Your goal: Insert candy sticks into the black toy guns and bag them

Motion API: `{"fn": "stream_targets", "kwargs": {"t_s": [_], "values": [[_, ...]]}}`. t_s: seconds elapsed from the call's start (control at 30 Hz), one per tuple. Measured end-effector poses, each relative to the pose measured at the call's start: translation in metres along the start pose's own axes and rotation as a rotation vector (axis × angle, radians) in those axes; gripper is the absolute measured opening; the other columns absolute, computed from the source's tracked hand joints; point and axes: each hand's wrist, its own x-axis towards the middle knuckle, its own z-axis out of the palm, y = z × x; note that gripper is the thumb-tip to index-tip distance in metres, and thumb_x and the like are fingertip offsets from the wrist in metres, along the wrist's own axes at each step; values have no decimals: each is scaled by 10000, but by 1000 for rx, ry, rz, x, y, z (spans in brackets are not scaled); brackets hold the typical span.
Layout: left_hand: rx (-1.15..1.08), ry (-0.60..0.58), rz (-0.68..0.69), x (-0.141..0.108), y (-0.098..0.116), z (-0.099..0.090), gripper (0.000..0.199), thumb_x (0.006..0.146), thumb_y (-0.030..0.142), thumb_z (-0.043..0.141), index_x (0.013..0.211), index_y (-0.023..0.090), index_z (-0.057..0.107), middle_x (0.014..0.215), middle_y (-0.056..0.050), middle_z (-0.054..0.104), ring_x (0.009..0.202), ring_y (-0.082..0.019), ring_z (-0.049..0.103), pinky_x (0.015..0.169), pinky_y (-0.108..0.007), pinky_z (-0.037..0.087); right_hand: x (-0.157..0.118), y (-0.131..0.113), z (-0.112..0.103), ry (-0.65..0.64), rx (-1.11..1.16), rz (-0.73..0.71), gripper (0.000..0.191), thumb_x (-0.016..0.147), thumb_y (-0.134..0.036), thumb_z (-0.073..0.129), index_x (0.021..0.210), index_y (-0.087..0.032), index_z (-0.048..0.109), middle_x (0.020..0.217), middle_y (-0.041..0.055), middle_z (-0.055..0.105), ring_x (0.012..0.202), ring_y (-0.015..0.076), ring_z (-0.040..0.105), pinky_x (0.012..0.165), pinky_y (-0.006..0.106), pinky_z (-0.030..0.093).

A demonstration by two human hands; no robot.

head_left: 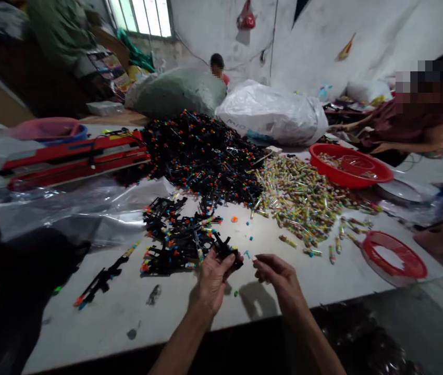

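Note:
My left hand [212,281] is closed round a small black toy gun [223,244], its thumb lying across the top. To the right of it, my right hand [280,276] is in a pinch above the table. What its fingertips hold, if anything, is too small to make out. A small blue piece [247,254] lies between the hands, and a green piece [236,294] sits nearer the table edge. Beyond my left hand lies a group of black toy guns [174,234] with orange tips. One toy gun [102,281] lies apart on the left.
Behind are a large heap of black toy guns [201,151] and a pile of small clear tubes with colourful contents [303,200]. Red baskets [397,273] stand at the right. Clear plastic sheeting [84,213] covers the left. A person [409,125] sits at the far right.

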Motion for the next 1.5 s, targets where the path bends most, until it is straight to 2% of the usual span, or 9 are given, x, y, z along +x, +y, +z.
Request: {"fn": "stream_targets", "kwargs": {"t_s": [0.17,0.53,0.87,1.03,1.17,1.27,1.33,1.4,1.5], "values": [[147,-19,54,-4,-2,5,418,603,233,754,957,157,546,832,-28,662,749,-133,623,552,-189,454,-20,-3,12,-56,67,-10,283,749,-405,644,894,-169,696,619,4,608,591,121,511,600,257,402],[181,-31,68,-11,-10,7,405,584,184,752,930,170,542,791,-5,658,737,-133,600,633,-242,474,-22,0,1,-114,229,40,283,762,-397,634,911,-165,698,704,28,629,542,106,521,549,255,404],[116,20,58,-9,-7,2,401,544,188,772,888,169,568,745,5,661,688,-120,602,605,-220,469,-25,-7,16,-120,164,54,322,784,-459,593,790,-142,650,647,5,602,452,74,482,481,223,372],[202,53,117,-8,-1,-2,357,561,207,770,865,163,587,777,-9,673,737,-132,623,679,-236,496,-23,-2,37,-249,151,121,390,797,-521,540,769,-139,616,610,-4,570,390,62,440,427,213,337],[428,72,227,2,35,-28,460,648,291,714,1056,177,536,970,-67,662,880,-179,622,755,-284,502,6,-1,33,-297,-187,-37,420,838,-518,454,918,-149,637,684,43,624,606,152,579,571,261,436],[788,379,524,24,83,-52,634,696,356,658,1255,199,406,1221,-116,539,1063,-225,547,787,-312,491,44,1,-8,15,-731,-272,382,843,-412,452,1118,-175,571,1091,112,590,823,197,592,683,305,438],[1188,564,666,51,111,-56,538,781,346,554,1271,180,406,1280,-134,485,1120,-238,504,848,-344,459,69,6,-45,221,-1146,-276,294,840,-323,440,1025,-158,598,1064,126,584,764,199,584,644,311,413],[1647,541,562,87,126,-47,351,864,276,400,1185,177,500,1249,-125,518,1167,-233,470,939,-365,389,88,11,-76,240,-1447,-260,191,824,-243,451,813,-144,614,881,112,607,740,206,577,628,298,387],[1775,395,371,146,124,-19,252,814,364,521,892,157,641,973,-116,651,1023,-261,570,861,-367,425,99,19,-89,225,-1617,-287,219,847,-243,446,692,-161,578,774,85,597,716,201,579,586,277,344]]}}
